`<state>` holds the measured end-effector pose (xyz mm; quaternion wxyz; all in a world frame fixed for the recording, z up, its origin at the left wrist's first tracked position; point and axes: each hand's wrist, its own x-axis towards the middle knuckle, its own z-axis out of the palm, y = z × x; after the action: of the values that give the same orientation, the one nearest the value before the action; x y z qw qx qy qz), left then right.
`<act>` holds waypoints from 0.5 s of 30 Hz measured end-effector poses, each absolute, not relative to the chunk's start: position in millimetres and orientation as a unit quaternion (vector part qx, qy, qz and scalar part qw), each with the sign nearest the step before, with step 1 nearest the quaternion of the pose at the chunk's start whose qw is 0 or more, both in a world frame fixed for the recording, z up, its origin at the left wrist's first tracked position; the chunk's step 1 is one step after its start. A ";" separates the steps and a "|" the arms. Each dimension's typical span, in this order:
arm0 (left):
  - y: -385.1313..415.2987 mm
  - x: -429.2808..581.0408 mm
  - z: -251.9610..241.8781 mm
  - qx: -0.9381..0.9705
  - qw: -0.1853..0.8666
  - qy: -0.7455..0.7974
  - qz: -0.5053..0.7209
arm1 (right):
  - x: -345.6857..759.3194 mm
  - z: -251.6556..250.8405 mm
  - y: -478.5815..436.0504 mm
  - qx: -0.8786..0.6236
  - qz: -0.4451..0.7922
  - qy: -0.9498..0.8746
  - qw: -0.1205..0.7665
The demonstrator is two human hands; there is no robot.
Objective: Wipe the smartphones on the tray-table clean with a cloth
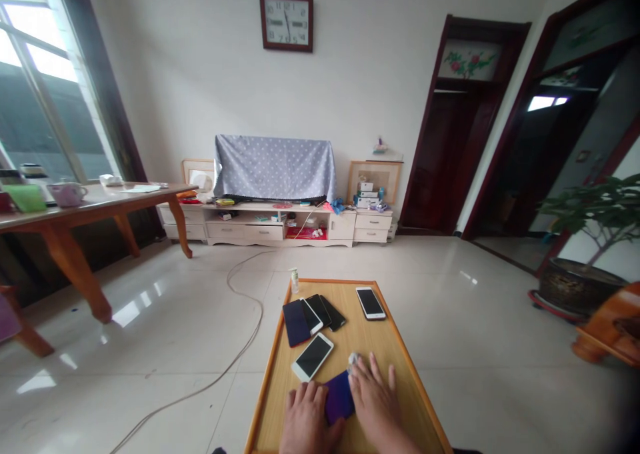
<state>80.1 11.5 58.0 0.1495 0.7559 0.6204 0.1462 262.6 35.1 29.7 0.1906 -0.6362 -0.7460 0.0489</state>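
The person's two hands are reaching in over the near end of a low wooden table (395, 347), both turning their backs upward. Between them a blue-purple phone (340, 399) is lying aslant. The left hand (306, 415) is bending its fingers, keeping them close together at the phone's left side, while its thumb is pointing inward by the near edge; I can't tell whether it is gripping. The right hand (376, 397) is slanting forward from the other side, its fingers fanning apart and its thumb side overlapping the phone's right edge. A whitish wad (355, 359) is showing by its fingertips, though I can't make out whether they are pinching it. Just beyond, a white phone (313, 357) is lying face up, and past that a dark blue phone (296, 323) is overlapping a fanned row of phones (333, 313). Another phone (371, 303) is lying apart near the far right corner.
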 end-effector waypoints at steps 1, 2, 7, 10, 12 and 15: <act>11.7 80.8 58.2 0.755 0.148 0.622 0.143 | 256.3 29.3 32.5 -0.611 0.065 -0.765 0.191; 11.8 81.3 58.5 0.755 0.146 0.624 0.139 | 250.3 29.0 29.9 -0.584 0.080 -0.785 0.190; 10.2 81.2 62.8 0.757 0.149 0.623 0.128 | 257.4 30.0 40.9 -0.601 0.055 -0.776 0.185; 10.0 80.5 62.9 0.757 0.151 0.622 0.129 | 276.3 25.3 53.7 -0.679 0.015 -0.712 0.178; 10.8 80.6 60.7 0.754 0.148 0.626 0.138 | 278.8 17.6 50.9 -0.686 0.016 -0.706 0.177; 11.9 81.0 57.3 0.747 0.145 0.634 0.142 | 270.5 4.6 33.1 -0.618 0.062 -0.765 0.169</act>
<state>81.0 11.9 57.3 0.1454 0.7465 0.6335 0.1420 270.5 33.1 4.6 0.1692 -0.6178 -0.7654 0.0622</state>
